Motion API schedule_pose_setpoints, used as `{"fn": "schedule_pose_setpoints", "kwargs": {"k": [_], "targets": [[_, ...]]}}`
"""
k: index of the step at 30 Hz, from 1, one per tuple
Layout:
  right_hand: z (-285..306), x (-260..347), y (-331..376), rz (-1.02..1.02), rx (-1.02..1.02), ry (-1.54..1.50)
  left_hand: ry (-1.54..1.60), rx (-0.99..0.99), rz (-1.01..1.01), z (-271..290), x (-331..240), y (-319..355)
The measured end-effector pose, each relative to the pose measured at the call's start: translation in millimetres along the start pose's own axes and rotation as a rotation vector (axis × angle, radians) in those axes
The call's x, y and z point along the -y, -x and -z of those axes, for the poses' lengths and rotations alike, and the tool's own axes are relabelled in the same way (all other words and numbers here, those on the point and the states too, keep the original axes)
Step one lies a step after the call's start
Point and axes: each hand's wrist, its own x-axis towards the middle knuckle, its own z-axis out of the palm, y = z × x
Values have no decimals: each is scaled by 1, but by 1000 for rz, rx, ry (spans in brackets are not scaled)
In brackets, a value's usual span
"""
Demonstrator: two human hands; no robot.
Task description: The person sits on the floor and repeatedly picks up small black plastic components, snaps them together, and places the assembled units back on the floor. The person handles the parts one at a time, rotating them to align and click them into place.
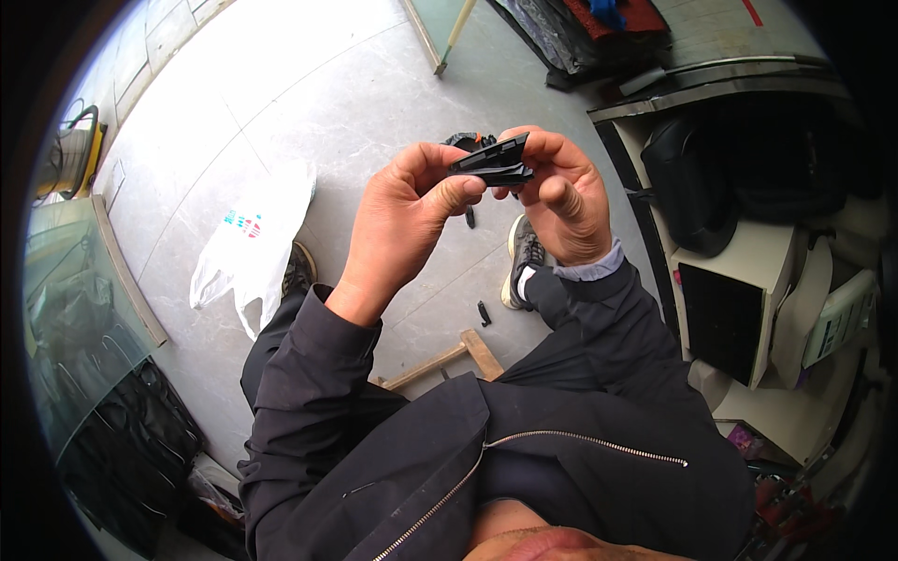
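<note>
A black, slotted plastic part (491,165), wedge-shaped as it opens into two layers, is held up in front of me over the floor. My left hand (398,220) pinches its left end between thumb and fingers. At its other end, the fingertips of my right hand (569,201) grip the upper right corner, while that thumb stands bent away from it. Behind the part, and mostly hidden by it, is a dark object (460,140) with a touch of orange. Below lies a small black piece (484,313) on the floor.
A white plastic bag (251,248) lies by my left foot. Between my legs shows a wooden frame (482,355). Shelving with a black-fronted white box (725,313) stands at the right. A glass panel (75,271) and dark bags (131,430) are at the left.
</note>
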Motion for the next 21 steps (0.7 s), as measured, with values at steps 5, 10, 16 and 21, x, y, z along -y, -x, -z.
{"fn": "schedule_pose_setpoints", "kwargs": {"k": [5,10,16,21], "targets": [[-7,0,-1,6,28,84,-54,7,-90,0,3,1],[-11,-1,-2,27,-13,99,-106,-18,-124,-1,6,2],[-7,-2,-3,38,-29,119,-139,-30,-126,-2,4,4],[-5,-2,-4,56,-1,159,-160,-25,-162,-1,1,4]]}}
